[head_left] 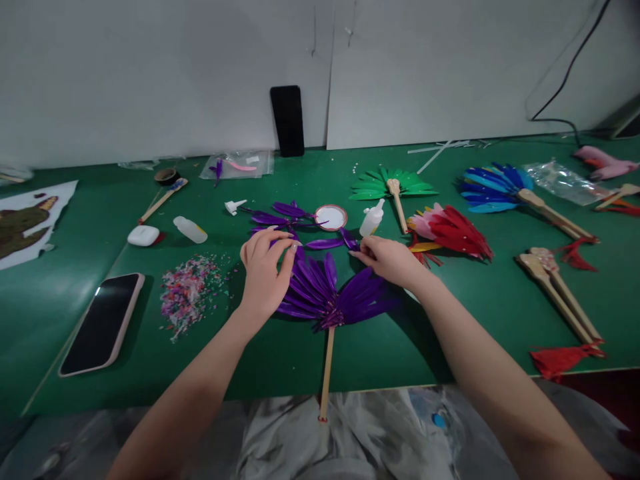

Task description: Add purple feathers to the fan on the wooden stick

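Observation:
A purple feather fan point(332, 300) lies in front of me, its wooden handle point(327, 373) reaching past the table's near edge. My right hand point(393, 260) pinches a purple feather point(349, 239) above the fan's right side. Over the fan's upper left, my left hand point(267, 270) has its thumb and fingertips drawn together. What sits between them, if anything, is too small to make out. Loose purple feathers point(287, 210) lie beyond the left hand, and a single one point(323, 244) rests between my hands. A small white dish with a red rim point(331, 217) stands just behind.
A glue bottle point(372, 217) stands behind my right hand. Green point(394, 187), red-pink point(450, 233) and blue point(497, 189) feather fans lie to the right. At left are colourful bits point(187, 293), a phone point(103, 325) and a small bottle point(190, 229). Another phone point(288, 121) leans on the wall.

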### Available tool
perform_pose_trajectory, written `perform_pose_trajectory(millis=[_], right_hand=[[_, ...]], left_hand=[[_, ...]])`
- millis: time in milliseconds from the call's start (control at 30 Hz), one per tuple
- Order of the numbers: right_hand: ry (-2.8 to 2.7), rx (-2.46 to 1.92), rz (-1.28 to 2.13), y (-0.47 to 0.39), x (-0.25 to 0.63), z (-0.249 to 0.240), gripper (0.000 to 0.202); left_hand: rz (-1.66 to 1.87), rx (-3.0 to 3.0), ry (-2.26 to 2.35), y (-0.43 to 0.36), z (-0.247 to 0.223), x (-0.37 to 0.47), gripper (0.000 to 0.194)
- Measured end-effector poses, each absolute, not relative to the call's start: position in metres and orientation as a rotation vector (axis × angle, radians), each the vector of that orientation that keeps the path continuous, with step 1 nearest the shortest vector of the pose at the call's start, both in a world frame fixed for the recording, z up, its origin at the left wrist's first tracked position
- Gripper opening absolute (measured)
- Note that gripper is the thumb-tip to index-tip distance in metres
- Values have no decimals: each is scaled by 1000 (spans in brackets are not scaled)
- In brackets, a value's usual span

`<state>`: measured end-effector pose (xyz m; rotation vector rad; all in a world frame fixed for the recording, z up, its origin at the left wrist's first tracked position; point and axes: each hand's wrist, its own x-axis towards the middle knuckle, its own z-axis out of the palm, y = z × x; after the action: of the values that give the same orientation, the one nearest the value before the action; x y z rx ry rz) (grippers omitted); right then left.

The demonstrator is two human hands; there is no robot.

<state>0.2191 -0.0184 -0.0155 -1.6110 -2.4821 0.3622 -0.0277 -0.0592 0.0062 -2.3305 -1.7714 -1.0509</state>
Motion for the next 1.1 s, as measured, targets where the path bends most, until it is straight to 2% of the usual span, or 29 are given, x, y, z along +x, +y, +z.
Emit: perform_pose_trajectory(millis=[133, 367, 633, 767, 1100], right_hand=[[-2478, -1625, 364, -17, 221, -14, 20], [-2403, -1727, 302, -17, 220, -7, 18], [-2295, -1999, 167, -18, 220, -11, 44], [-2389, -1992, 156, -17, 219, -14, 52], [-2491, -1863, 226, -11, 220, -15, 27]], left_hand=[[-1006, -2346, -1640, -66, 12, -23, 13], [-884, -2508, -1375, -87, 15, -7, 19], [-939, -2490, -1506, -82, 16, -10, 16], [-918, -2504, -1481, -83, 15, -8, 15], [-922, -2492, -1459, -83, 13, -6, 12]])
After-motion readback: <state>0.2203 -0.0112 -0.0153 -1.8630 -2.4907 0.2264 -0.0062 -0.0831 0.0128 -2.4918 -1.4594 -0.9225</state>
